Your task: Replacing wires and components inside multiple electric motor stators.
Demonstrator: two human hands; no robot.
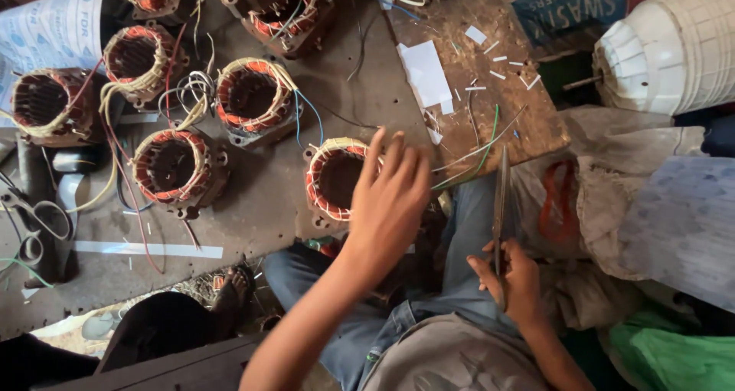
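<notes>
Over the tabletop: left hand, fingers spread, reaching onto wound stator; right hand gripping scissors, trimming stage likely.

Left hand outstretched, fingers spread; right hand curled shut, lower

The left hand reaches with spread fingers over a wound motor stator that stands at the near edge of the grey floor slab, partly covering it. The right hand grips a pair of scissors, blades pointing away. More stators crowd the slab's far left part. White paper strips lie on a wooden board at the right.
</notes>
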